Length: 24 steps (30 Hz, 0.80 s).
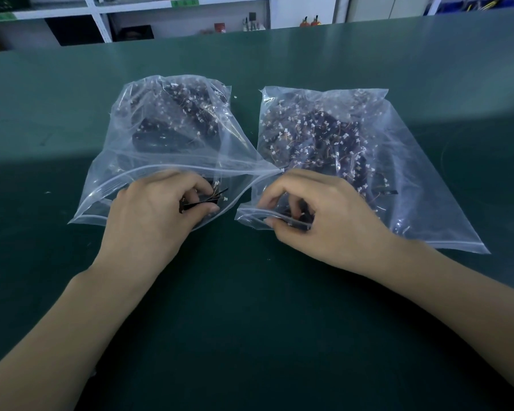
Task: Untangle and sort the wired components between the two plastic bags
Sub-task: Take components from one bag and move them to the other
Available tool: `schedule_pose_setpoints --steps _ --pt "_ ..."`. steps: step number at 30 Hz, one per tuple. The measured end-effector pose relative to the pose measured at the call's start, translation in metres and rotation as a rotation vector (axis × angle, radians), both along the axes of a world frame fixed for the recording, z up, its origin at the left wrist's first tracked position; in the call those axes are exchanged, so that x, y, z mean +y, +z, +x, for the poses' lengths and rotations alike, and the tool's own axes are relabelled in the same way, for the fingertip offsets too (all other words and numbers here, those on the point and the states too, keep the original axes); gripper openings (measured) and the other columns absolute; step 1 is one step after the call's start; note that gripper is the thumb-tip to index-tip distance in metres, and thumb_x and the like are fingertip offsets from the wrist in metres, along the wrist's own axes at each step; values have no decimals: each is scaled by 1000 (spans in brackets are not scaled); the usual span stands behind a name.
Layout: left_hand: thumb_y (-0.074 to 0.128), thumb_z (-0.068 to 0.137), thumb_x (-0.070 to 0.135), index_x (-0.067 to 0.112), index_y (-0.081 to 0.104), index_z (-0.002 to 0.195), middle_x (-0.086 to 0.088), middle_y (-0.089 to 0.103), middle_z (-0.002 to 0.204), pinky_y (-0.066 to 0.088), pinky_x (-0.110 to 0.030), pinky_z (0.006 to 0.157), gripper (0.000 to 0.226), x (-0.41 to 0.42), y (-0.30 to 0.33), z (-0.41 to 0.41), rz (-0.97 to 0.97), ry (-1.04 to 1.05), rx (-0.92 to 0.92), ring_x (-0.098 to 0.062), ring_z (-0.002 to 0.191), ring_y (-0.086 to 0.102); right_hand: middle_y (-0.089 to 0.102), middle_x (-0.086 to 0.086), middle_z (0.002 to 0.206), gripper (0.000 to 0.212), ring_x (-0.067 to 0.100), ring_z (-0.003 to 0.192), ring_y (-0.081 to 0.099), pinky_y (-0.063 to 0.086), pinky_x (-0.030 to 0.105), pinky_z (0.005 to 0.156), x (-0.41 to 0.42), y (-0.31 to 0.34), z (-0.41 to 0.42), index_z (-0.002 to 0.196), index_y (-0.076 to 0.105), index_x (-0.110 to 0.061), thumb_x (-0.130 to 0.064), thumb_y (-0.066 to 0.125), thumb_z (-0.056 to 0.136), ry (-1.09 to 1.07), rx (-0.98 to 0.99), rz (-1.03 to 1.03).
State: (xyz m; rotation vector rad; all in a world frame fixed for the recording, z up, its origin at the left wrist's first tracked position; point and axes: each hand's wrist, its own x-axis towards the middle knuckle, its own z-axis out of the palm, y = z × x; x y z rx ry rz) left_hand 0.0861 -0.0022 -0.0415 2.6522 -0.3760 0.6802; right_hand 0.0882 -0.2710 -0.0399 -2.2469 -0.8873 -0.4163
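Observation:
Two clear zip bags lie side by side on the green table. The left bag (149,161) holds neat dark stacks of wired components (161,134). The right bag (422,185) holds a tangled heap of dark components with thin wires and white connectors (321,134). My left hand (152,215) is at the left bag's open mouth, its fingers curled round a small bundle of dark components (204,200). My right hand (318,215) is in the right bag's mouth, fingers and thumb pinching a few dark components (300,222) at the bag's lip.
The green table (250,321) stretches wide in front of and beside the bags. A tiny white piece (235,96) lies between the bags' far ends. White shelving (187,16) with small items stands behind the table's far edge.

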Motion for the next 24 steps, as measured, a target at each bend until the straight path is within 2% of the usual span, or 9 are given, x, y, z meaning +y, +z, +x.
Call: schedule_pose_setpoints --steps 5,6,8,10,12,16,19,21,24 --pt "86 85 33 26 80 91 18 64 83 45 -10 70 11 -3 3 0 -86 -82 -70 6 76 59 60 -25 95 24 14 70 58 52 31 64 0 0 -1 106 71 -30 -35 84 87 20 15 -1" --pt "85 87 33 25 81 92 17 66 85 47 -11 71 10 -4 3 0 -88 -98 -92 4 77 60 61 -24 95 24 14 70 58 52 31 64 0 -1 -1 106 71 -30 -38 84 88 22 16 3" --pt "82 91 35 25 80 93 16 67 90 55 -24 70 10 -6 4 -3 -82 -107 -125 -2 77 60 61 -24 95 24 14 69 58 52 31 63 1 -1 -1 107 71 -30 -40 83 88 18 12 12" --pt "78 95 40 28 77 93 17 65 94 55 -36 65 12 -7 4 -4 -68 -98 -152 -3 76 58 61 -23 95 23 15 68 59 53 31 62 0 -2 -1 108 71 -29 -39 82 90 8 11 24" --pt "75 98 42 28 74 94 17 63 98 54 -39 60 14 -9 5 -5 -57 -98 -180 -2 76 55 64 -21 98 23 15 67 60 53 32 61 0 -4 0 111 70 -28 -37 80 92 -6 25 37" --pt "71 102 43 29 69 97 16 62 106 51 -37 56 15 -13 6 -8 -65 -126 -221 -4 74 52 69 -16 102 21 15 70 63 54 32 62 -1 -7 2 115 69 -28 -38 74 97 -29 53 68" --pt "70 102 40 27 70 98 15 63 113 52 -38 57 14 -17 7 -9 -94 -164 -244 2 78 56 69 -15 103 23 16 71 63 54 32 64 -1 -7 3 117 69 -28 -40 71 98 -38 61 87" --pt "71 104 36 23 72 98 13 64 110 53 -38 60 14 -20 6 -11 -141 -195 -268 -4 81 62 69 -14 103 24 17 71 63 54 31 64 -2 -7 3 119 69 -27 -40 72 99 -31 59 90" --pt "72 103 31 17 74 99 13 69 97 52 -22 71 15 -28 7 -17 -228 -265 -279 -4 84 67 68 -15 103 30 16 72 64 49 22 64 -1 -6 1 121 70 -26 -44 74 98 7 35 109"
